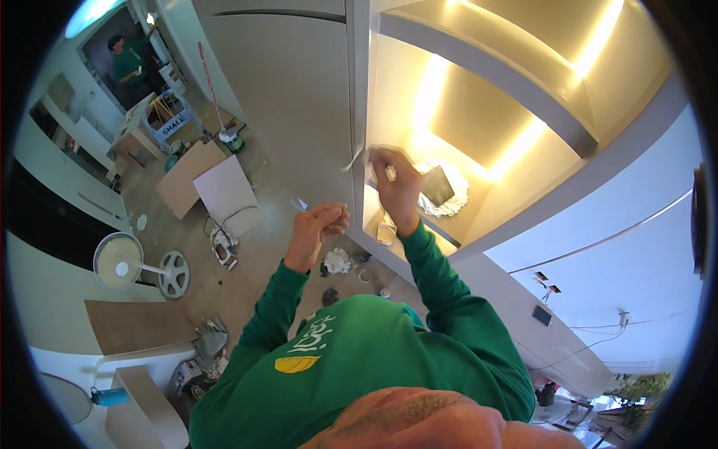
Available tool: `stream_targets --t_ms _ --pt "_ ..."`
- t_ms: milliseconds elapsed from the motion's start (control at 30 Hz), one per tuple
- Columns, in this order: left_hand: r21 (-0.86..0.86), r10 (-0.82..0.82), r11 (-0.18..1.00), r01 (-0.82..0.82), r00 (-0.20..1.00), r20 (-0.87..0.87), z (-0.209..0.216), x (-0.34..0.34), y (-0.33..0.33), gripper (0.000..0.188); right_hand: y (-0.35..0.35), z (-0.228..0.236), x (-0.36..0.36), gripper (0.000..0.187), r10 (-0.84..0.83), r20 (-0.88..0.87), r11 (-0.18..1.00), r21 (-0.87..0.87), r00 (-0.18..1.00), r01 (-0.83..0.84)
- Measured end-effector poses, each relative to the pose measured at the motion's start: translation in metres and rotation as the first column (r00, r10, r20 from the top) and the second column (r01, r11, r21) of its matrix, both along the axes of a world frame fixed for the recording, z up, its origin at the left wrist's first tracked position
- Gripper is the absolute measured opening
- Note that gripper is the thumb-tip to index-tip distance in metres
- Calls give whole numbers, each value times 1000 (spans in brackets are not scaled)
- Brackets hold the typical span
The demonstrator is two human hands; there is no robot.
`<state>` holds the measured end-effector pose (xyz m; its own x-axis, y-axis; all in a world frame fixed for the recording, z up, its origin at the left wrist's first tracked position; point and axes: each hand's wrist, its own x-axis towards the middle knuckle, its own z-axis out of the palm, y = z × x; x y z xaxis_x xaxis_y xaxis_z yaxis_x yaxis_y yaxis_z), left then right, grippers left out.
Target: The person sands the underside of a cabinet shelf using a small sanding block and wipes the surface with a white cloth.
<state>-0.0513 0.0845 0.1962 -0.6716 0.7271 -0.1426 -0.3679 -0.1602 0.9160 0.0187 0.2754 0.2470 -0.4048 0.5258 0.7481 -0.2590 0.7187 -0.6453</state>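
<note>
My right hand point(398, 185) is at the front edge of a lit cabinet point(360, 90), fingers curled and slightly blurred; what they hold is hidden. Beside its fingertips, a thin pale strip point(351, 159) dangles along the cabinet's edge. Lower and to the left, my left hand point(320, 228) is closed in front of the cabinet, apart from it. A small whitish piece point(300, 203) sticks out behind its fingers, too small to name. On the shelf past my right hand, a dark greyish block point(437, 185) rests on crumpled white material point(458, 196). A yellowish-white piece point(386, 232) lies below my right wrist.
A white fan point(118, 260) lies at left. Flat boards point(228, 196), a bucket point(231, 140) and crumpled white material point(336, 260) are on the floor. Another person point(129, 60) stands far left by a work table point(133, 123). Wires hang from wall openings point(552, 289) at right.
</note>
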Motion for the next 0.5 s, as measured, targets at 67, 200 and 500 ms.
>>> stream_targets --t_ms 67,200,500 --pt "-74 4 997 -3 1000 14 -18 -5 -16 26 15 39 -17 14 -26 -214 999 -45 976 17" --pt "-377 95 913 -154 981 -170 -141 -27 -82 22 18 123 -35 19 -14 -420 996 74 908 49" --pt "-890 406 457 6 888 215 -361 32 -284 24 61 211 -73 12 -131 -427 952 197 895 233"
